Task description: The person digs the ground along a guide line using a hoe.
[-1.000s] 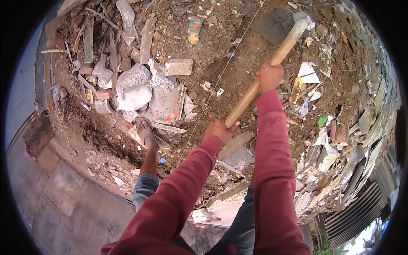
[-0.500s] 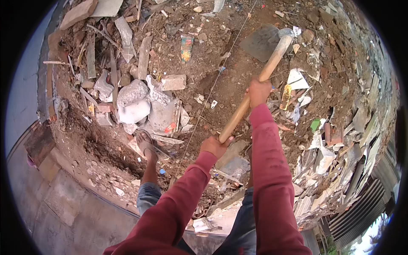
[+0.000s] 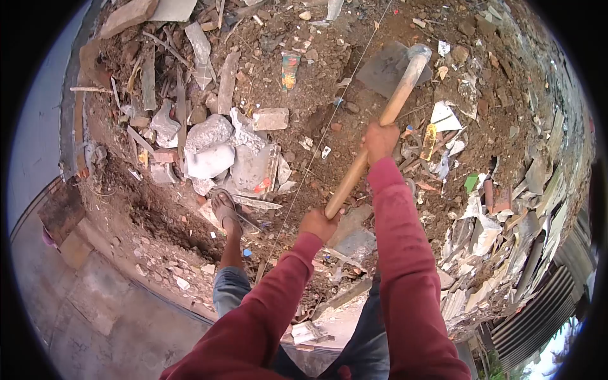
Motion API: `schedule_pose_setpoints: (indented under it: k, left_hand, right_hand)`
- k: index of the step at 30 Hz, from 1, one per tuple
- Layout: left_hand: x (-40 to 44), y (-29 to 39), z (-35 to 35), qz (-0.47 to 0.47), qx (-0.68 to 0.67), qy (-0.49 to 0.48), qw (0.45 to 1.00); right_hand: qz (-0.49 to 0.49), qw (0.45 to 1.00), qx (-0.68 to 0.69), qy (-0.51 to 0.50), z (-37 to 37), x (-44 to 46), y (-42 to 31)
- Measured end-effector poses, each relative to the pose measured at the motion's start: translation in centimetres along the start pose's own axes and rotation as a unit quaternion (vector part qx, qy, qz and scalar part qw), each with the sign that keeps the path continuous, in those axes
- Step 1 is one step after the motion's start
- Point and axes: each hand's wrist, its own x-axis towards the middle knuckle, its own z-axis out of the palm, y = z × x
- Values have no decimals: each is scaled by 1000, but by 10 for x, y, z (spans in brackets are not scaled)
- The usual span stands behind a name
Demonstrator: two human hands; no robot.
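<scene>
Both my hands grip the wooden handle of a hoe [image 3: 350,183]. My left hand [image 3: 321,224] is closed round the handle's near end. Farther up the shaft, my right hand [image 3: 381,140] is wrapped around it below the head. The hoe's wide grey metal blade [image 3: 384,69] rests at the soil, its lower edge against the brown dirt; how deep it sits I cannot tell. A thin string [image 3: 316,149] runs across the ground left of the hoe. Beside the shaft on the right lie a white broken piece [image 3: 446,116] and a yellow wrapper [image 3: 429,142].
White rubble chunks [image 3: 211,161] and a brick [image 3: 270,119] are heaped to the left, near my sandalled foot [image 3: 226,208]. A colourful crushed packet [image 3: 289,71] lies farther off. Broken sheets and debris [image 3: 487,234] line the right, with corrugated metal [image 3: 532,313] below. Concrete paving [image 3: 114,304] borders the left.
My right hand and the hoe have shifted slightly left and toward me. The view has moved a little, so the rubble appears farther right. Both hands keep their hold.
</scene>
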Motion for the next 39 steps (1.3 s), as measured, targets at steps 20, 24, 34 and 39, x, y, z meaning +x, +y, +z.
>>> schedule_pose_setpoints:
  k: [20, 24, 34, 39]
  left_hand:
    - [19, -11, 31, 14, -74, 24, 997]
    - [-51, -24, 33, -18, 53, 28, 998]
    - [7, -1, 30, 60, -60, 45, 995]
    - [-13, -62, 43, 27, -68, 97, 993]
  right_hand:
    - [-23, 993, -116, -26, 20, 34, 90]
    - [141, 988, -39, -47, -23, -19, 92]
    - [-4, 1000, 6, -28, -22, 10, 29]
    - [1, 998, -36, -54, 22, -21, 86]
